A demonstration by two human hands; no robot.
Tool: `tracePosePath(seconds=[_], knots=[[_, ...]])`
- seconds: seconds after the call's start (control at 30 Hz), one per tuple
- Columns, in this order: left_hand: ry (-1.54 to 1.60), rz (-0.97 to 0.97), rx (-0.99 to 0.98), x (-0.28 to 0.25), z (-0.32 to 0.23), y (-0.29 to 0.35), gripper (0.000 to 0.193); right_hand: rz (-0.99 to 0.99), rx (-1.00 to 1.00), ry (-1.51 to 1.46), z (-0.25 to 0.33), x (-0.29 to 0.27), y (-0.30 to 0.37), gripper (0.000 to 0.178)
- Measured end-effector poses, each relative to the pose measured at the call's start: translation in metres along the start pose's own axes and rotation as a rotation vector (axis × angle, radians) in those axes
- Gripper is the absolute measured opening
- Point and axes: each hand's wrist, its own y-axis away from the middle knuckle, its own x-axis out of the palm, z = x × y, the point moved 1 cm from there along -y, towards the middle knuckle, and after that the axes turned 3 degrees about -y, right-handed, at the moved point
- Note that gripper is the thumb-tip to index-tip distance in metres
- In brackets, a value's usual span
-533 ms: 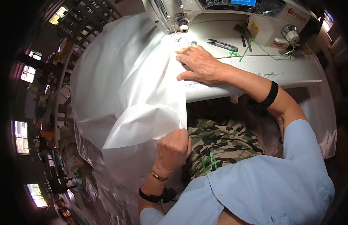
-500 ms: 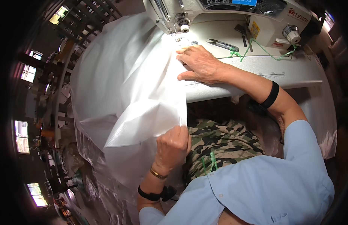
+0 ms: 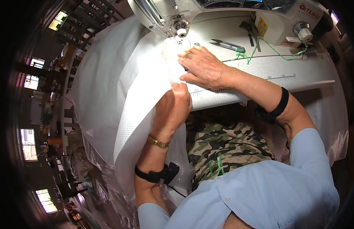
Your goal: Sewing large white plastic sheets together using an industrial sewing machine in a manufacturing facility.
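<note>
A large sheet of white woven plastic fabric (image 3: 135, 99) drapes over the left of the sewing machine (image 3: 207, 11) and its bed. My left hand (image 3: 175, 105) is closed on the fabric's right edge, at the front edge of the bed. Part of the sheet folds up over that wrist. Just in front of the needle area, my right hand (image 3: 203, 66) lies with fingertips pressing on the fabric edge, thumb spread away from the fingers. Bright lamp light washes out the fabric under the presser foot, so the stitching point cannot be made out.
Thread snips (image 3: 228, 45) with green string (image 3: 276, 51) lie on the machine bed, right of my right hand. A dark-handled tool (image 3: 247, 32) rests farther back. A ruler scale (image 3: 280, 79) runs along the bed's front strip. Camouflage cloth (image 3: 226, 145) covers my lap.
My left hand has moved up along the fabric edge toward the machine, and the sheet has folded over its wrist. The right hand stays almost in place.
</note>
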Motion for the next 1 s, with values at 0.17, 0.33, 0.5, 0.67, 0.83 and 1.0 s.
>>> tracePosePath(seconds=[0.17, 0.33, 0.5, 0.67, 0.83, 1.0], knots=[[-0.002, -0.056, -0.012, 0.013, 0.010, -0.036, 0.015, -0.127, -0.034, -0.008, -0.015, 0.012, 0.000, 0.032], [0.022, -0.103, -0.082, 0.030, 0.025, -0.064, 0.014, -0.189, 0.047, 0.004, -0.012, 0.011, -0.007, 0.028], [0.152, -0.045, -0.139, 0.027, 0.018, -0.049, 0.012, -0.220, 0.085, -0.067, -0.022, 0.010, -0.009, 0.027], [0.304, -0.024, -0.286, 0.008, -0.010, -0.016, 0.010, -0.221, 0.123, -0.124, -0.025, 0.009, -0.006, 0.029], [0.289, 0.024, -0.242, 0.007, -0.001, -0.024, 0.010, -0.215, 0.090, -0.095, -0.020, 0.009, -0.007, 0.026], [0.217, -0.042, -0.178, 0.015, 0.011, -0.040, 0.008, -0.185, 0.090, 0.018, -0.018, 0.010, -0.006, 0.025]])
